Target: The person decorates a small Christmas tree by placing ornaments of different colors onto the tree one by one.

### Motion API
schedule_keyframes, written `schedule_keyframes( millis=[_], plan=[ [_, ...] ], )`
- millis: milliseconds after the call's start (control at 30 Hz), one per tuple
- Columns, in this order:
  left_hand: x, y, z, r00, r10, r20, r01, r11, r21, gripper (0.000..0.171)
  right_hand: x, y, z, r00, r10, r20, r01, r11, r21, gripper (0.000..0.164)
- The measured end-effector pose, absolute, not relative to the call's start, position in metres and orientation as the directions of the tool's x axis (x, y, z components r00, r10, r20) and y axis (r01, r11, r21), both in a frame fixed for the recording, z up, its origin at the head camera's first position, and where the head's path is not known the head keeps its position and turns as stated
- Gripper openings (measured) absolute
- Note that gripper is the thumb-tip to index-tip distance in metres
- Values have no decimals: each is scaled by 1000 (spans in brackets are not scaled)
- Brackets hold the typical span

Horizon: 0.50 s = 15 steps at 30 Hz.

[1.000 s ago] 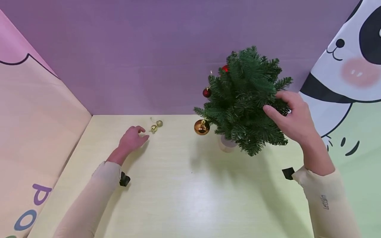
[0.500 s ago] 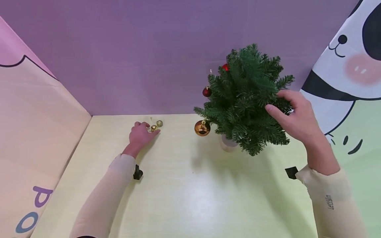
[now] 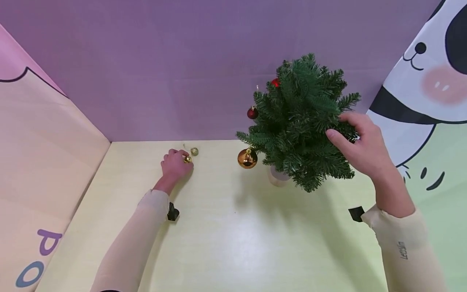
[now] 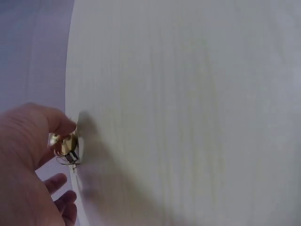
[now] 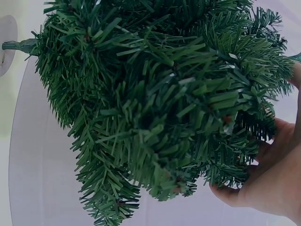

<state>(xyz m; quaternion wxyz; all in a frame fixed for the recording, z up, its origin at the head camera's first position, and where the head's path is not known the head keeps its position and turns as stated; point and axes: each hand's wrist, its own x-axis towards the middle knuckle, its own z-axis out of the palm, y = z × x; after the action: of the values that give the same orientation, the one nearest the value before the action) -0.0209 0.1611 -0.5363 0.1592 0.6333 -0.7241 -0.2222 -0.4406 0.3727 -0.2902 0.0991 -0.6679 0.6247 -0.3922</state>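
My left hand is at the back left of the table, with a small shiny gold bauble between thumb and forefinger. The left wrist view shows the gold bauble pinched there, its cap and loop toward the other, loosely bent fingers. Just behind it lies a glittery gold bauble with a string. A small green artificial Christmas tree stands to the right. My right hand holds its right side; in the right wrist view the fingers curl in among the branches, partly hidden.
On the tree's left side hang a copper-coloured bauble, a dark red bauble and a bright red bauble. The tree's pale base rests on the light wooden table. A purple backdrop rises behind.
My left hand has moved right to the shiny gold bauble, and its thumb and forefinger have closed on it. My right hand has stayed on the tree.
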Motion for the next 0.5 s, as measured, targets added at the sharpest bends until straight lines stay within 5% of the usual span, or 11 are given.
schedule_keyframes(
  millis=[133,300,500],
  plan=[
    [-21,164,-538,-120,-993,-17,-837,92,539,54,-440,375,-289,-99,-911,399,-756,-192,-625,45],
    [-21,168,-536,8,-999,-33,-856,-24,517,74,-441,375,-289,-107,-914,392,-753,-184,-632,45],
    [-18,170,-536,73,-995,-72,-905,-97,415,80,-440,375,-289,-103,-920,379,-753,-177,-634,45]
  ],
)
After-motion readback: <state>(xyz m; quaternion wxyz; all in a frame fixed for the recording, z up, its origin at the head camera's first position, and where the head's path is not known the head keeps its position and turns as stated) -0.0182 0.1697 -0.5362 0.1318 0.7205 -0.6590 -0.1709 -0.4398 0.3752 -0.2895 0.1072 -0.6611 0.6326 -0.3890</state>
